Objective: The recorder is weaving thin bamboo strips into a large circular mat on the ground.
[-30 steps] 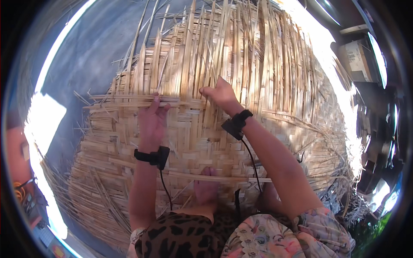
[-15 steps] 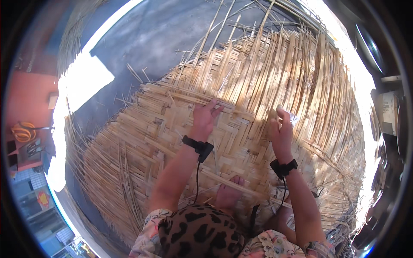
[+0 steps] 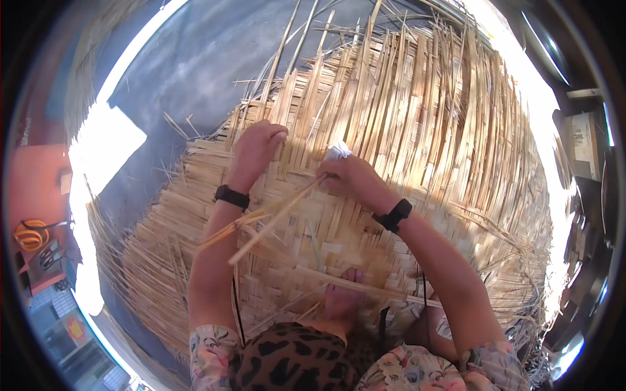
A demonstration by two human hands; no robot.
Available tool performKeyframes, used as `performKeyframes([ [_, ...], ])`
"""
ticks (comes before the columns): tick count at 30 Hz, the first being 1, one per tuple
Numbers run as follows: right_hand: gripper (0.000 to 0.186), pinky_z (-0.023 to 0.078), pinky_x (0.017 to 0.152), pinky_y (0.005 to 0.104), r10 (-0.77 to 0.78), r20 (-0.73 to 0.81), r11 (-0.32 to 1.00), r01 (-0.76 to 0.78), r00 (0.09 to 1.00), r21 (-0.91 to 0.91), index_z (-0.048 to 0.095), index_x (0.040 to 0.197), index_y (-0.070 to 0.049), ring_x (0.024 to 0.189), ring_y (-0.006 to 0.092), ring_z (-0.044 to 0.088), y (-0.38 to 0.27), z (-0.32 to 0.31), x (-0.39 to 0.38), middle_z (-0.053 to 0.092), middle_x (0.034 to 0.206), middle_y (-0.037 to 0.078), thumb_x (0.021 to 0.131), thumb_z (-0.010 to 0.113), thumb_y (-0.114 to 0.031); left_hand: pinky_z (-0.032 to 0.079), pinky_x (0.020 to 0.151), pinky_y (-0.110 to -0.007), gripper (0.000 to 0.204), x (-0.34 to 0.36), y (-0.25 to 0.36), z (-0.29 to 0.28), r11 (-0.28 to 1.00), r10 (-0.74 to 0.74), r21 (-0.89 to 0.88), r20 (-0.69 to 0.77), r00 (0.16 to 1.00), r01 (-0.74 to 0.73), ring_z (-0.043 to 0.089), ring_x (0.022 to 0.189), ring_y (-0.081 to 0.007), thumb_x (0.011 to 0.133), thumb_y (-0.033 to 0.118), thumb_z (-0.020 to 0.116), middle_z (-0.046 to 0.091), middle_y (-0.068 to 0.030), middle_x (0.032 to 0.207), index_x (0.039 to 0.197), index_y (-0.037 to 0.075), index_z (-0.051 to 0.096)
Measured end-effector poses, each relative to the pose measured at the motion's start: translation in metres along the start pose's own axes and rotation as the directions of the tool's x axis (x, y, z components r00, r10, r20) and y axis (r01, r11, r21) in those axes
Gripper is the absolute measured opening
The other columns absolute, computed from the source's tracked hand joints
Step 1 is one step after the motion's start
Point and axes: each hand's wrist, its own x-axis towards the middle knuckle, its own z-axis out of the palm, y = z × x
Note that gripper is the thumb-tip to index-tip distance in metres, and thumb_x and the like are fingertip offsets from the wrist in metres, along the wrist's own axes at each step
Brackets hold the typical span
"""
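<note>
A large woven mat of pale, flat, bamboo-like strips spreads under both my hands. My right hand is closed around a few loose strips, whose ends trail down and left across my left forearm. Something white shows at the fingers of that hand, like a wrap or scrap of cloth. To its left, my left hand is closed near the mat's far left edge, beside the long lengthwise strips. Whatever its fingers pinch is hidden.
My bare foot rests on the mat close to me. Long strip ends stick out past the far edge over the grey floor. Orange coiled cord or hose lies far left. Dark clutter stands along the right.
My left hand has moved left and away from me, and its fingers have closed. My right hand has swung left across the mat and now holds loose strips lifted off it.
</note>
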Motion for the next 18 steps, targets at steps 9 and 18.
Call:
performKeyframes([
  [9,0.012,0.050,0.059,0.0428,0.027,-0.350,1.000,-0.023,0.936,0.018,0.064,0.097,-0.014,0.067,0.0316,0.064,-0.015,0.019,-0.012,0.064,0.075,0.010,0.091,0.068,-0.024,0.050,0.083,-0.031,0.050,0.023,0.027,0.005,0.888,-0.309,-0.221,0.362,0.880,0.403,0.064,0.096,-0.0155,0.082,0.020,0.079,0.070,-0.0101,0.105,0.123,-0.003,0.062],
  [18,0.019,0.050,0.070,0.0471,0.345,-0.417,0.935,-0.272,0.841,0.226,0.058,0.102,-0.006,0.079,0.0392,0.064,-0.011,0.024,0.024,0.064,0.081,0.017,0.090,0.062,-0.021,0.049,0.099,-0.030,0.029,-0.012,0.011,0.027,0.532,-0.119,-0.741,0.414,0.903,0.410,0.062,0.113,-0.0139,0.082,-0.005,0.070,0.051,-0.0064,0.149,0.112,-0.002,0.070],
])
